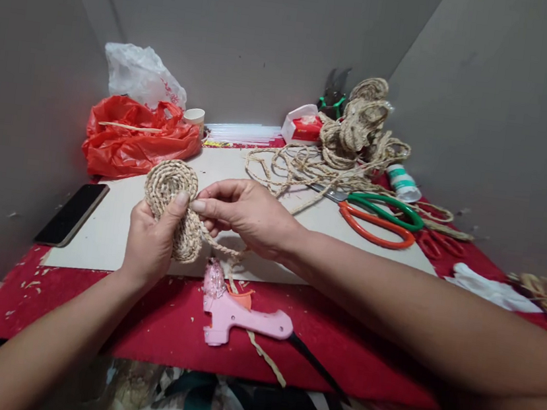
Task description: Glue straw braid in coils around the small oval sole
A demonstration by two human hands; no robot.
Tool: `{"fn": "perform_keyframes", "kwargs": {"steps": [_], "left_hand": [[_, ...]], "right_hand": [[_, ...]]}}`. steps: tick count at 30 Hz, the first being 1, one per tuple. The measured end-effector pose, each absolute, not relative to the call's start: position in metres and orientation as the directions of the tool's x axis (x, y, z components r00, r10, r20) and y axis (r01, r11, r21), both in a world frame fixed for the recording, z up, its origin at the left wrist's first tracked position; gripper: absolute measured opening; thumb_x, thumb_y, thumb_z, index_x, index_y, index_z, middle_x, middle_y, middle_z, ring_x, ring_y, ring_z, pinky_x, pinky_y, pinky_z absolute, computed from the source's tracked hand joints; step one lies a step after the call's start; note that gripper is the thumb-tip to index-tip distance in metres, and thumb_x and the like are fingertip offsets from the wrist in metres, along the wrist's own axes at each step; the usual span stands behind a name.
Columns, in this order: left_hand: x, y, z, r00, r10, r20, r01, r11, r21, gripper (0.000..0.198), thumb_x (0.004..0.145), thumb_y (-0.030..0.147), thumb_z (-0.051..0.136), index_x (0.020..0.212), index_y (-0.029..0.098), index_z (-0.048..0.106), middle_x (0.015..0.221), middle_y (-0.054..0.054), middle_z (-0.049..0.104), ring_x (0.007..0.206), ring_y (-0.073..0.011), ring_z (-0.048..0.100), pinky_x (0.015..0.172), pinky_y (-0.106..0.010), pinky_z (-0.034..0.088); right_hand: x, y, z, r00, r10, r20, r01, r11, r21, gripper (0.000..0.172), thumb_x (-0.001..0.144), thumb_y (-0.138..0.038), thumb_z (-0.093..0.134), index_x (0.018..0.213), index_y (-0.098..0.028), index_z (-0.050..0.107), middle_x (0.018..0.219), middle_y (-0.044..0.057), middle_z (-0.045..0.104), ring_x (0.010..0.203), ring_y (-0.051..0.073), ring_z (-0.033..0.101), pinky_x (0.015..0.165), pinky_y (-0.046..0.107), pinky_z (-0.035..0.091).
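Observation:
My left hand (153, 233) grips a coiled piece of braided straw rope (172, 182), its thumb pressed on the front. The piece is narrow in the middle, with a rounded loop at the top and another lobe below. My right hand (243, 211) pinches at the piece's right edge, near the narrow part, where a rope tail (221, 246) leaves it. This tail hangs down to the right, under my right hand. Below the hands a pink glue gun (244, 321) lies on the red cloth, its nozzle end covered in glue strands.
Large scissors (376, 218) with green and orange handles lie right, beside a heap of rope (357, 129). A phone (73, 213) and a red plastic bag (136, 141) are at left. Glue sticks (245, 134), a paper cup (193, 119) and pruners (333, 99) stand along the back.

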State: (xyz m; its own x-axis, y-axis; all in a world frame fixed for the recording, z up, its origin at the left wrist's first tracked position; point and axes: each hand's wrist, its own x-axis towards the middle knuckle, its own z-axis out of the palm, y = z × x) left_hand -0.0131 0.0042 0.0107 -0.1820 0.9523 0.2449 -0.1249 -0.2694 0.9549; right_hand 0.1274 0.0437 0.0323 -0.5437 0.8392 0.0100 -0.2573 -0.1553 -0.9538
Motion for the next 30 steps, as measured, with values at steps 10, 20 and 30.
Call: {"fn": "perform_keyframes", "kwargs": {"steps": [10,20,30], "left_hand": [[-0.025,0.017,0.022,-0.246,0.933,0.263,-0.260,-0.325,0.909,0.019,0.073,0.031,0.073,0.085,0.019,0.064,0.070,0.002,0.063,0.058,-0.0106,0.061,0.056,-0.022,0.050],[-0.025,0.016,0.027,-0.201,0.962,0.185,-0.309,-0.241,0.920,0.023,0.069,0.033,0.072,0.084,0.017,0.063,0.074,-0.003,0.070,0.064,-0.0160,0.066,0.057,-0.025,0.054],[-0.025,0.015,0.024,-0.182,0.966,0.183,-0.286,-0.230,0.930,0.024,0.074,0.033,0.070,0.087,0.016,0.060,0.067,-0.002,0.070,0.063,-0.0172,0.070,0.058,-0.025,0.056]], "right_hand": [[0.139,0.043,0.041,-0.487,0.864,0.131,-0.211,0.029,-0.977,0.017,0.070,-0.020,0.073,0.073,-0.015,0.056,0.062,-0.003,0.063,0.054,0.007,0.058,0.053,0.020,0.048],[0.143,0.033,0.033,-0.509,0.844,0.168,0.016,0.204,-0.979,0.008,0.074,-0.017,0.065,0.078,-0.011,0.068,0.068,-0.001,0.065,0.061,0.008,0.056,0.062,0.023,0.045],[0.140,0.022,0.033,-0.461,0.820,0.339,0.098,0.426,-0.899,0.006,0.073,-0.008,0.059,0.070,-0.010,0.064,0.062,-0.002,0.060,0.055,0.005,0.048,0.054,0.018,0.039]]}}
